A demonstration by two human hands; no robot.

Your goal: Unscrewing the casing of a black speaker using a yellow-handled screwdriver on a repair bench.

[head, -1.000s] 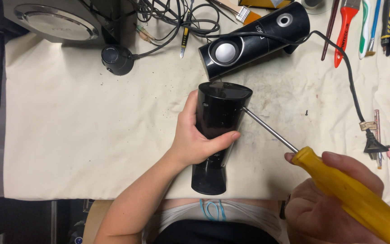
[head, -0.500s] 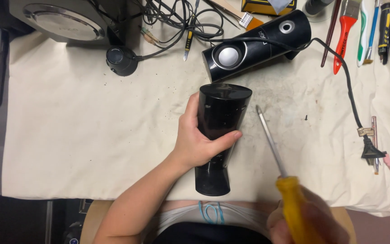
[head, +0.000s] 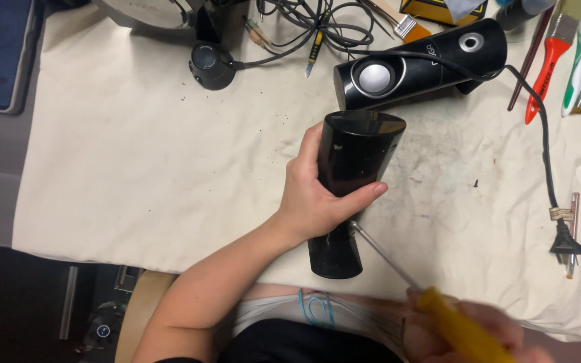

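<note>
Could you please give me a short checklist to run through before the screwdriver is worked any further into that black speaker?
1. Left hand grips the black speaker around its middle: ok.
2. Speaker lies flat on the cream cloth: ok.
3. Screwdriver tip meets the speaker's lower side, just under the thumb: ok, though the tip sits close to the thumb.
4. Tip seated in a screw head: cannot tell, too small to see.
5. Right hand firm on the yellow handle: cannot tell, it is blurred at the picture's edge.
6. Second speaker and its cable lie apart from the hands: ok.
</note>
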